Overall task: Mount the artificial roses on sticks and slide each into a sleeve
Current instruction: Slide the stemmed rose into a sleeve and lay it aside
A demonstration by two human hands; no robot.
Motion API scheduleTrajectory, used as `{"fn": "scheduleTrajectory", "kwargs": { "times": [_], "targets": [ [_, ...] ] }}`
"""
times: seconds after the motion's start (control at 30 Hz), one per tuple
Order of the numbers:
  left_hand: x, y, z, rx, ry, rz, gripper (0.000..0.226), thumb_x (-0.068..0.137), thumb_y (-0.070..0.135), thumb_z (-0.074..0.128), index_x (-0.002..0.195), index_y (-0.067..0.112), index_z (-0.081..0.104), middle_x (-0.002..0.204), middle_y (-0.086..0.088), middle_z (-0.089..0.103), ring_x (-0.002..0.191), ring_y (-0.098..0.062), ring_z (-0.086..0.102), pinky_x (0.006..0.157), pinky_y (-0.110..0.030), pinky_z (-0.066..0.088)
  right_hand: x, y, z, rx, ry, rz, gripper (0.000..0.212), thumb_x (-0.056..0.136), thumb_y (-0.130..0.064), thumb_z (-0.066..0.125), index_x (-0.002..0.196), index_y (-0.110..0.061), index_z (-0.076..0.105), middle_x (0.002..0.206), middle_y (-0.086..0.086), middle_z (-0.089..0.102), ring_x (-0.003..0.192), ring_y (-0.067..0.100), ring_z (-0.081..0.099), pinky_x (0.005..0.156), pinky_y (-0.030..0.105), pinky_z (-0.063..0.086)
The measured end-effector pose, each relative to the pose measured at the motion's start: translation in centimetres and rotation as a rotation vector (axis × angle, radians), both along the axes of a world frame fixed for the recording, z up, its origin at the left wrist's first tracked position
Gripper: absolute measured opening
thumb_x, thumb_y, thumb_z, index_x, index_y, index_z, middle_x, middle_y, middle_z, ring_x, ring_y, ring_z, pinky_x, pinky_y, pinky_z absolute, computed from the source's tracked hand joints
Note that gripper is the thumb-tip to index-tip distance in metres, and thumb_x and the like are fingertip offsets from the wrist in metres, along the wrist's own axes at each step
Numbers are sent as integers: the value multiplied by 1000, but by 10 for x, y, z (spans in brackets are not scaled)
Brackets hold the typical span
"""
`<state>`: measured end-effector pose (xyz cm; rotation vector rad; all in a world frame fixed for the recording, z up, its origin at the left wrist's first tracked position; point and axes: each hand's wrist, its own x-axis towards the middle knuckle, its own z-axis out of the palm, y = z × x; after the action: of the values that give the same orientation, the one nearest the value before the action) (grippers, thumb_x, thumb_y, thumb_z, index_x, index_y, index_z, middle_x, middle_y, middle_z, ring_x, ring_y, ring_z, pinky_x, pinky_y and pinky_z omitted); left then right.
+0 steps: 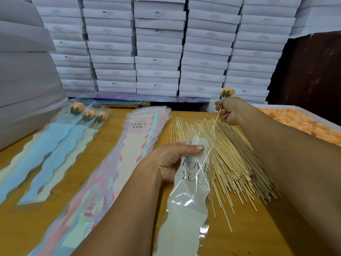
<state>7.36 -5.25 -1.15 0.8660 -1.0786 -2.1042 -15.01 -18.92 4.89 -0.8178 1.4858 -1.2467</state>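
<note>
My left hand grips the top of a clear sleeve printed "LOVE YOU", thumb pressed across its mouth. My right hand pinches a thin wooden stick that carries an orange rose with a green calyx. The stick's lower tip points down toward the sleeve's open mouth. A big heap of loose sticks lies on the wooden table under both hands.
A pile of empty pastel sleeves lies left of centre. Three finished roses in sleeves lie at the far left. A white tray of orange rose heads sits at the right. Stacked white boxes wall the back.
</note>
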Motion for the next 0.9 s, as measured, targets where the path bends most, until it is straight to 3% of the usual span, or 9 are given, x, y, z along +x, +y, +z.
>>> {"fn": "scheduleTrajectory", "kwargs": {
  "times": [0.2,0.4,0.53,0.67,0.77,0.87,0.9],
  "targets": [
    [0,-3,-3,3,-10,11,28,76,4,74,104,2,70,94,-20,74,79,-31,74,70,-46,61,21,8,-3,-24,41,100,18,106,-14,45,91,-16,55,66,-2,50,30,3,33,31,15,20],
    [-1,-3,-5,6,14,25,9,76,4,74,83,1,79,86,-20,75,74,-31,75,67,-44,61,44,28,-4,-36,75,228,11,106,-18,47,101,-15,57,69,2,61,35,5,41,32,15,28],
    [-3,-3,-6,8,3,74,41,74,3,74,115,-3,69,94,-22,74,78,-33,74,68,-46,61,51,43,-5,-13,47,362,10,105,-21,49,104,-16,57,66,2,70,42,5,46,36,15,32],
    [-2,-3,-4,18,15,87,32,75,3,72,107,1,70,95,-22,74,78,-35,74,70,-47,61,52,52,-11,31,26,478,17,101,-24,57,102,-12,68,76,3,73,47,6,45,37,15,27],
    [-2,-2,-2,11,-10,84,37,75,7,72,112,3,67,93,-22,73,78,-35,72,78,-48,58,49,62,-17,27,131,580,22,98,-28,58,94,-16,77,89,-1,76,54,6,54,54,20,39],
    [-3,-2,-1,0,1,101,47,74,6,71,120,2,65,93,-20,72,76,-32,72,74,-45,61,41,69,-21,18,116,662,24,94,-30,60,90,-20,82,102,-1,76,92,17,63,90,35,48],
    [-3,-2,-1,-2,5,107,53,75,6,71,127,1,62,96,-20,71,78,-32,71,75,-46,60,37,73,-22,15,101,690,23,91,-30,62,94,-19,82,106,1,76,99,21,62,94,38,48]
  ]
}}
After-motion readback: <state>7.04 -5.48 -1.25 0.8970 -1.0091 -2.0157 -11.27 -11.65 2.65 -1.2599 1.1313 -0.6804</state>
